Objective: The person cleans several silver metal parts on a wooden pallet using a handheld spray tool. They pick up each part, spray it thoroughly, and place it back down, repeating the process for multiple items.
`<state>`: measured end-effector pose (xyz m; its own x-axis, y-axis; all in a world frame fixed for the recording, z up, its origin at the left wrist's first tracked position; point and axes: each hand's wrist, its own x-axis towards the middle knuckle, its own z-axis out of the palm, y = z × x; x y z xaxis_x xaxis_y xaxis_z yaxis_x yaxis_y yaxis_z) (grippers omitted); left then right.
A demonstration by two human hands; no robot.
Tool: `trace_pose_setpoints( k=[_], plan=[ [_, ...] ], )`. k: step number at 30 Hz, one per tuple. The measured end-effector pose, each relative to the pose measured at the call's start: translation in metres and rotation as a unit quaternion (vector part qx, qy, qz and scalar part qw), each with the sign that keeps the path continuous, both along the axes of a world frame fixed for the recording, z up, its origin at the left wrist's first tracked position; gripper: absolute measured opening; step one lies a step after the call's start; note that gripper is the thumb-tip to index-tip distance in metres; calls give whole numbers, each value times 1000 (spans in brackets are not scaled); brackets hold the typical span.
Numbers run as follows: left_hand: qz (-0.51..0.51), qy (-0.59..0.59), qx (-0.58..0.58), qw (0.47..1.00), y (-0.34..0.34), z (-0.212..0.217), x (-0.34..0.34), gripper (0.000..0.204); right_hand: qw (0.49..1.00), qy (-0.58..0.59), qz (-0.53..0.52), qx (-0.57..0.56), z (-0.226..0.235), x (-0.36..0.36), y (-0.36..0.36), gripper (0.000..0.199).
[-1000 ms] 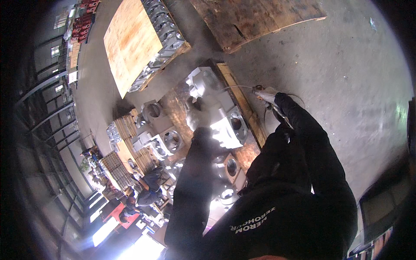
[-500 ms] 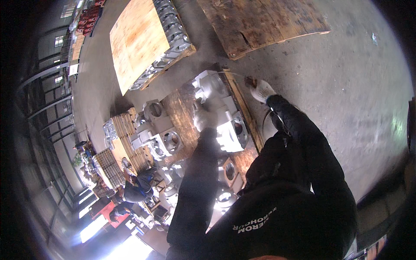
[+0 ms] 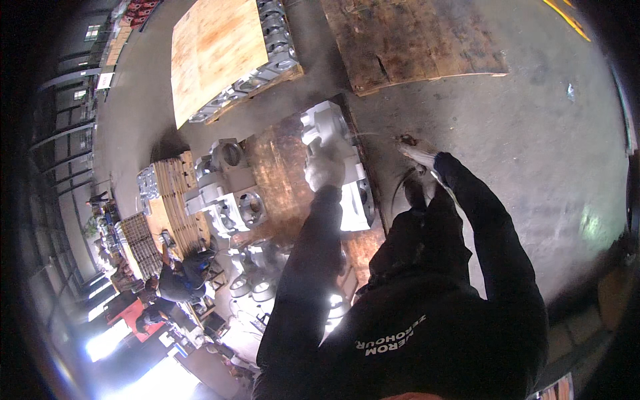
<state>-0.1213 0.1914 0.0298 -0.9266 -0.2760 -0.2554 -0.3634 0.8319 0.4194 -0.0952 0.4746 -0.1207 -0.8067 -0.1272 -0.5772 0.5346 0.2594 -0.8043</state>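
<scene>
With twelve straight ahead of the person, I saw the black-clad body [image 3: 433,327] fill five o'clock. The left arm [image 3: 303,267] stretched almost straight from six toward twelve; the right [image 3: 497,233] bent at the elbow near four, its forearm angled up and inward toward two. A pale plywood sheet [image 3: 217,57] covered a stack at eleven, and a dark stained board [image 3: 417,43] lay at one. A worn wooden platform [image 3: 277,177] bore grey metal castings: one group [image 3: 230,190] at nine, and the working casting [image 3: 354,175] just past twelve, along the platform's right edge.

The left hand [image 3: 325,172], in a whitish glove, lay over that casting; blur kept me from telling whether its fingers gripped or merely pressed. The right hand [image 3: 418,155], gloved likewise, was at two, apart from the casting and beyond the platform's edge. White lettering [image 3: 390,341] ran in two lines across the black clothing at five. Smallest was a dark tool [image 3: 407,141], too blurred to identify, with the right fingers curled around it
</scene>
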Motion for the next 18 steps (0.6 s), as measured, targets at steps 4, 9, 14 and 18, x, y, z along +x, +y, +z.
trace_pose_setpoints(
  k=[4,9,14,18],
  plan=[
    [25,3,-12,1000,-14,0,12,54,979,-159,-89,-93,60,6,25,48],
    [29,-23,-47,998,-5,22,7,53,973,-197,-87,-88,72,11,29,44],
    [31,-52,-81,995,-9,15,6,51,973,-189,-110,-69,72,-16,2,34],
    [18,-22,-46,999,-3,17,3,46,979,-147,-100,-104,43,-32,-8,30]
  ],
)
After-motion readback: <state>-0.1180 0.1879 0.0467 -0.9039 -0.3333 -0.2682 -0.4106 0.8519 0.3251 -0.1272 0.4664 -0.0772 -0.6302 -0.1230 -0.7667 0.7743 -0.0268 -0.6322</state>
